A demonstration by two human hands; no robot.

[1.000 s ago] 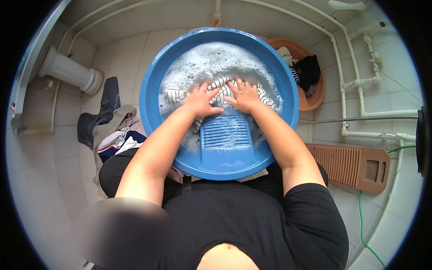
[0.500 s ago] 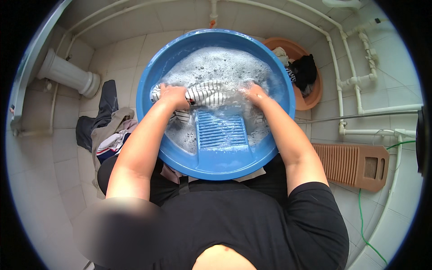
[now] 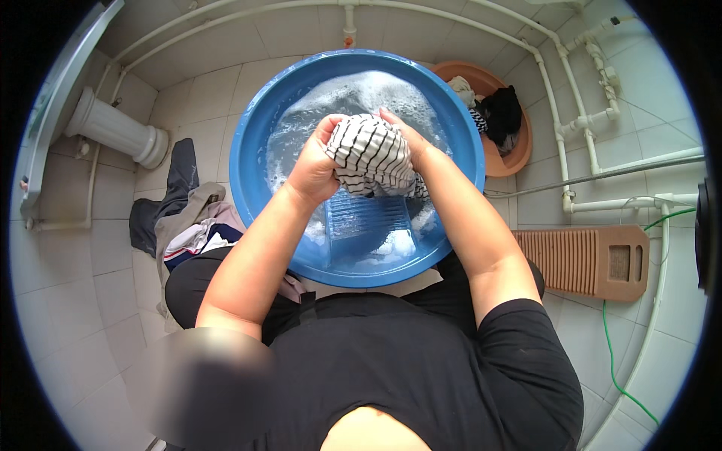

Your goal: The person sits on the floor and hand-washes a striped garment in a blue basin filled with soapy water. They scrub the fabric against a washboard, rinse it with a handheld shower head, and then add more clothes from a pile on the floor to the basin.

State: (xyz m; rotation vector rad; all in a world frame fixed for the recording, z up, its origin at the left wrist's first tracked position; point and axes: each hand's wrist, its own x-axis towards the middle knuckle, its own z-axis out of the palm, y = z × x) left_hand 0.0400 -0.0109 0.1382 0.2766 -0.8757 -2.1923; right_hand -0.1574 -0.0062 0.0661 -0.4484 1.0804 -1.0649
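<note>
A wet white garment with black stripes (image 3: 368, 154) is bunched up between my two hands, above the soapy water. My left hand (image 3: 316, 165) is closed on its left side. On the other side my right hand (image 3: 408, 143) grips it, its fingers partly hidden behind the cloth. Below is a large blue basin (image 3: 252, 218) with foamy water (image 3: 376, 90) in it. The basin's built-in ribbed washboard (image 3: 368, 222) slopes toward me, under the garment, with a patch of suds on its lower part.
An orange basin (image 3: 519, 161) with dark and light clothes stands behind on the right. A brown washboard (image 3: 579, 259) lies at right beside a green hose (image 3: 613, 361). Clothes (image 3: 188, 214) are heaped on the tiles at left, near a white pedestal (image 3: 120, 128). White pipes (image 3: 560, 150) line the walls.
Both hands have come together toward the middle and lifted the striped garment out of the foam, gathering it into a bunch. The foam has shifted, baring more water.
</note>
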